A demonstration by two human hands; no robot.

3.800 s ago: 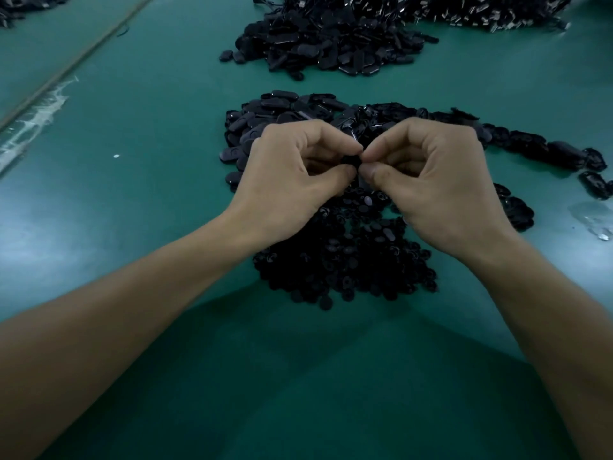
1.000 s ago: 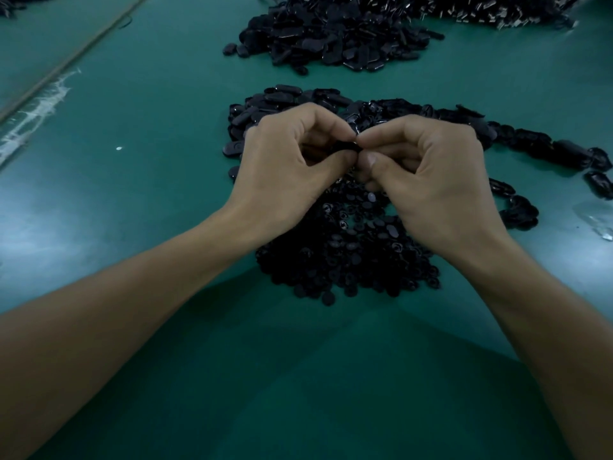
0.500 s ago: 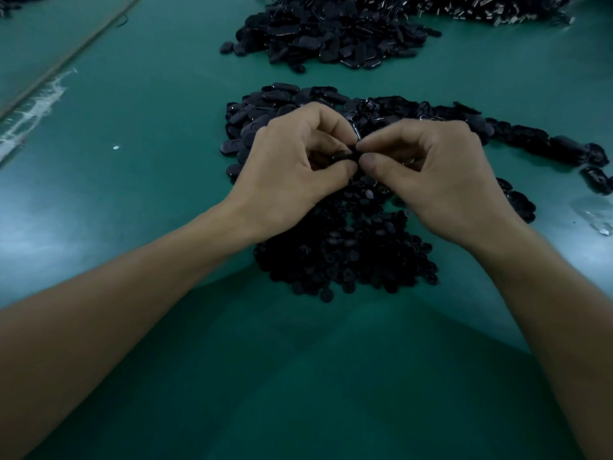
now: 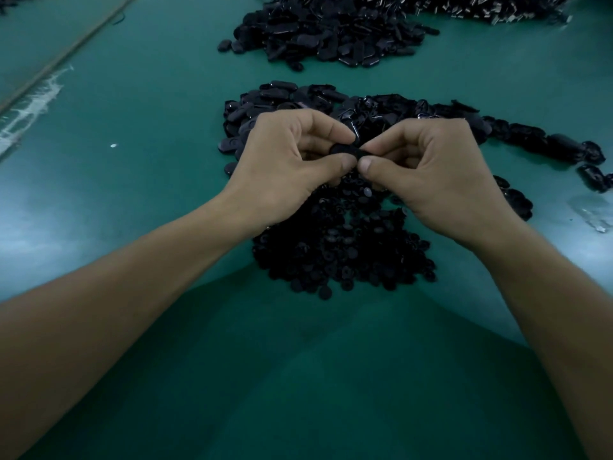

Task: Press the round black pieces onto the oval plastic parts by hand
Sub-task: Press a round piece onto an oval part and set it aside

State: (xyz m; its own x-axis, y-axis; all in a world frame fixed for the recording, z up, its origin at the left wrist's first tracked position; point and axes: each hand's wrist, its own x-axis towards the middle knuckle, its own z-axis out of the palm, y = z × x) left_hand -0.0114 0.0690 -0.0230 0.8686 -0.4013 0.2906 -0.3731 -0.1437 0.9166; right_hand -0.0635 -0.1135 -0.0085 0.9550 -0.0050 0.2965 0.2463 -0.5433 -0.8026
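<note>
The small black plastic piece (image 4: pixel 345 150) sits between your two hands, above the middle of the table. Your left hand (image 4: pixel 285 164) pinches it from 9 o'clock, with the thumb under it and the curled forefinger over it. Your right hand (image 4: pixel 431 174) pinches it from 3 o'clock in the same way, and the two thumb tips almost touch below it. Your other fingers are curled in toward the palms.

Only a dark sliver of the piece shows between the fingertips (too little to tell whether it is an oval part, a round piece, or both joined).

At 6 o'clock, partly under your wrists, lies one heap of round black pieces (image 4: pixel 341 250). At 12 o'clock, partly behind your knuckles, lies one heap of black oval plastic parts (image 4: pixel 282 94), with a trail of them (image 4: pixel 547 144) running off toward 3 o'clock. Further off at 12 o'clock is a second oval heap (image 4: pixel 331 31), and a third dark pile (image 4: pixel 497 8) at 1 o'clock is cut off by the top edge. The loose pieces are too many and too dark to count.

Everything rests on the green table mat (image 4: pixel 132 94). A white speck (image 4: pixel 113 146) lies at 9 o'clock and a clear plastic scrap (image 4: pixel 593 217) at 4 o'clock.
</note>
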